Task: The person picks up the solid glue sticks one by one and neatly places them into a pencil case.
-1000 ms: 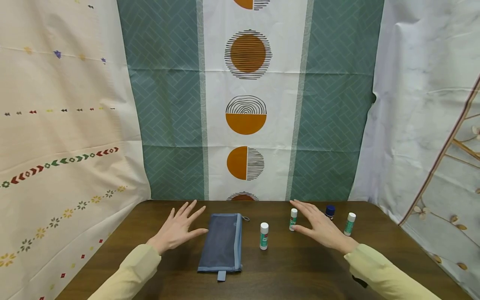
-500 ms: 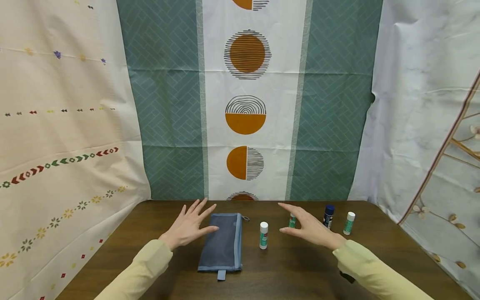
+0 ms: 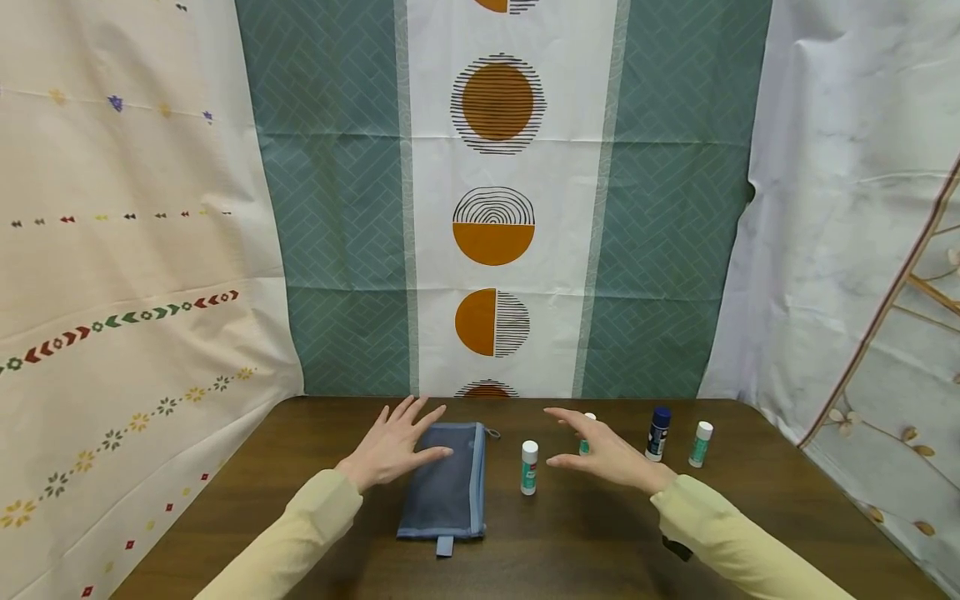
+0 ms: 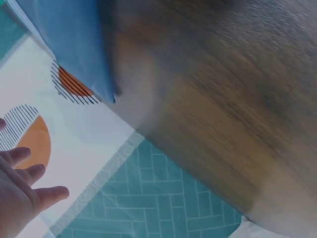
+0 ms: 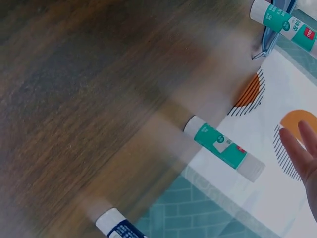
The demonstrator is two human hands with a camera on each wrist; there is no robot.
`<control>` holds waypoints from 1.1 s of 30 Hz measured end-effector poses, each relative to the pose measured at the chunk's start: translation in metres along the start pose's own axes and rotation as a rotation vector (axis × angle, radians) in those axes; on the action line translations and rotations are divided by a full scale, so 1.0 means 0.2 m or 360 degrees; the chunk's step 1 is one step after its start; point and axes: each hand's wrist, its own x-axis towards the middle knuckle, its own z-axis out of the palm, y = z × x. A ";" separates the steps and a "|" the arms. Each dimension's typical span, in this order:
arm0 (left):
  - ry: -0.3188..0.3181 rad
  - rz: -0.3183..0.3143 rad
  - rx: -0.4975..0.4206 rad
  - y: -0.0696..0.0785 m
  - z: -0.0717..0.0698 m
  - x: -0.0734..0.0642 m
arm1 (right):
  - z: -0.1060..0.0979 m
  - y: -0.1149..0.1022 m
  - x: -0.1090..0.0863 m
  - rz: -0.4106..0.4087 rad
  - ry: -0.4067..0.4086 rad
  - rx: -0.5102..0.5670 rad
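My left hand (image 3: pixel 393 447) hovers with spread fingers over the left edge of a blue mesh zip pouch (image 3: pixel 444 487); its fingers also show at the edge of the left wrist view. To the pouch's right stands a green glue stick (image 3: pixel 528 468) with a white end up. My right hand (image 3: pixel 611 457) is held in the air to the right of it, fingers extended and thumb apart, holding nothing. Behind that hand is a second green glue stick (image 5: pixel 223 147), partly hidden in the head view. Farther right stand a dark blue glue stick (image 3: pixel 657 435) and another green one (image 3: pixel 701 444).
The dark brown wooden table (image 3: pixel 525 562) lies beneath everything. A green and white patterned cloth (image 3: pixel 495 275) hangs at its back edge, with a cream cloth (image 3: pixel 135 292) on the left and a pale marbled one (image 3: pixel 847 233) on the right.
Both hands have moved inward: the left one rightward over the pouch, the right one leftward, uncovering the dark blue glue stick. The pouch and glue sticks stay in place.
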 end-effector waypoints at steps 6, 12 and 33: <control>-0.0004 0.0042 0.0019 0.04 0.01 0.03 | 0.02 0.03 0.01 -0.0054 0.0009 0.0083; -0.0051 0.0043 0.0002 0.08 0.03 0.07 | 0.03 0.05 0.02 -0.0060 -0.0001 0.0204; -0.0171 -0.0077 -0.0107 0.17 0.09 0.14 | 0.08 0.02 0.06 0.0029 0.0015 0.0493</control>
